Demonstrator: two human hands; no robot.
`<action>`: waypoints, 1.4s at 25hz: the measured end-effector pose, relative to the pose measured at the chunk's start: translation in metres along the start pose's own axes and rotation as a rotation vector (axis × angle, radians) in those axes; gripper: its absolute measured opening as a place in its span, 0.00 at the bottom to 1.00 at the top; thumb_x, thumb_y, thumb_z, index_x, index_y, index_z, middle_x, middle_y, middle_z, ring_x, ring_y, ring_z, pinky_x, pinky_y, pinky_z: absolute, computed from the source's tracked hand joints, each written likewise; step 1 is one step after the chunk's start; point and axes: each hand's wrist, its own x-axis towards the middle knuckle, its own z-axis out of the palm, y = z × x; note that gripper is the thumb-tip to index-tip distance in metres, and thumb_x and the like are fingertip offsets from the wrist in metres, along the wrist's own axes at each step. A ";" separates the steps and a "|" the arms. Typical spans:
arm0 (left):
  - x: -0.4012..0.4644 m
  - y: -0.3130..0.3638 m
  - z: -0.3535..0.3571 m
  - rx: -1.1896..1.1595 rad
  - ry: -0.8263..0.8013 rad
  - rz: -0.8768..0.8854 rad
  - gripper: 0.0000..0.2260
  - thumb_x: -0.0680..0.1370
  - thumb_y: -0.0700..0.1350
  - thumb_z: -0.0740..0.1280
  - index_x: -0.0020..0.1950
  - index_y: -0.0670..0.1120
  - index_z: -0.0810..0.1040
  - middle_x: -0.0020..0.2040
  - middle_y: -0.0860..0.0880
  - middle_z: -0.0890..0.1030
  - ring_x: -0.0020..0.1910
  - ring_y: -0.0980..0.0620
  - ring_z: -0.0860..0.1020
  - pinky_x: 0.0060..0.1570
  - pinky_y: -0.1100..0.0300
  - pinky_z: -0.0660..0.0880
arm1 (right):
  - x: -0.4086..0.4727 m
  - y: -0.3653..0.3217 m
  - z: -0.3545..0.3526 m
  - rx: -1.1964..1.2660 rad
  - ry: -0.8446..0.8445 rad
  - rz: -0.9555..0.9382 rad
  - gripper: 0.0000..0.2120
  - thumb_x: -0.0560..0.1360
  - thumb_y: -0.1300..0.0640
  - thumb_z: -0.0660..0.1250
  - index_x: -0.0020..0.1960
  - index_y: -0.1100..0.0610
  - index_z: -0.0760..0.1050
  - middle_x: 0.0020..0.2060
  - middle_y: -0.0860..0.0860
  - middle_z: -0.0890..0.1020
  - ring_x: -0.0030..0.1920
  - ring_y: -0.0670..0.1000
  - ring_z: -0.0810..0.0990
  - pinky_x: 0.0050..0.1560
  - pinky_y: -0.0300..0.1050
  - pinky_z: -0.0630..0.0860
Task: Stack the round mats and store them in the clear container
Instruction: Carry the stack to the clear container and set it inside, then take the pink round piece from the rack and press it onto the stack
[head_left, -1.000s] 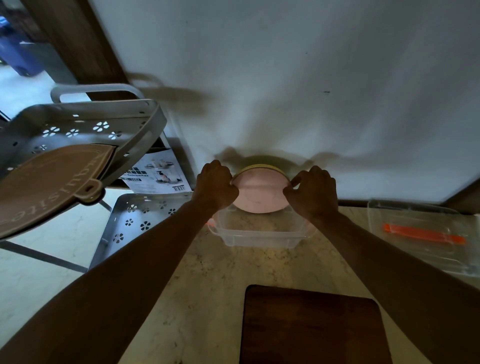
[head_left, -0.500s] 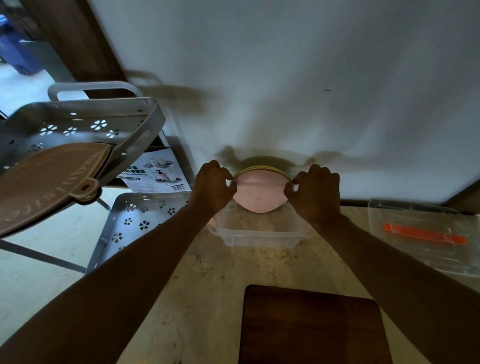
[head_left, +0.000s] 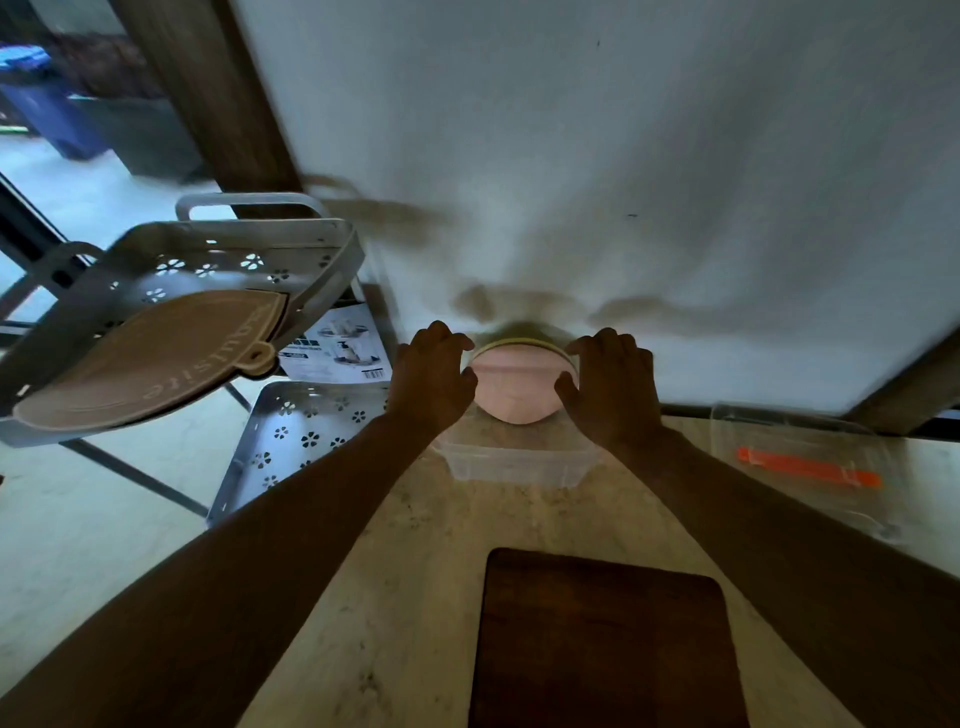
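Observation:
A stack of round mats (head_left: 521, 384), pink in front with a yellow-green edge behind, stands upright and tilted toward me over the back of the clear container (head_left: 514, 462). My left hand (head_left: 430, 375) grips the stack's left edge and my right hand (head_left: 607, 384) grips its right edge. The stack's lower rim dips into the container. The container rests on the marble counter close to the white wall.
A dark wooden board (head_left: 602, 644) lies on the counter (head_left: 415, 545) near me. At right a clear lid (head_left: 800, 467) with an orange strip lies flat. To the left stands a grey perforated rack (head_left: 306, 436) holding a brown leaf-shaped mat (head_left: 150, 358).
The mats stay between both hands and have sunk slightly toward the container. My fingers have shifted along the edges. The head camera has tipped a little.

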 end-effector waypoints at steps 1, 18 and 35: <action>-0.006 0.004 -0.009 -0.018 0.000 -0.027 0.16 0.74 0.44 0.70 0.61 0.45 0.78 0.57 0.43 0.78 0.57 0.44 0.77 0.58 0.47 0.74 | -0.003 -0.007 -0.009 0.034 -0.027 -0.010 0.17 0.74 0.50 0.64 0.58 0.59 0.75 0.51 0.57 0.78 0.54 0.59 0.74 0.54 0.53 0.69; -0.148 0.037 -0.204 -0.078 0.048 -0.099 0.09 0.75 0.43 0.67 0.53 0.42 0.83 0.53 0.42 0.84 0.49 0.45 0.82 0.48 0.55 0.76 | -0.077 -0.153 -0.143 0.413 -0.259 -0.203 0.24 0.79 0.44 0.60 0.69 0.58 0.68 0.66 0.58 0.73 0.66 0.57 0.71 0.65 0.51 0.67; -0.152 -0.059 -0.247 0.299 0.171 -0.052 0.14 0.73 0.47 0.72 0.56 0.45 0.80 0.60 0.43 0.79 0.59 0.42 0.75 0.57 0.46 0.75 | -0.062 -0.296 -0.127 1.441 -0.644 0.471 0.17 0.75 0.45 0.68 0.53 0.58 0.77 0.44 0.56 0.85 0.43 0.54 0.85 0.47 0.51 0.82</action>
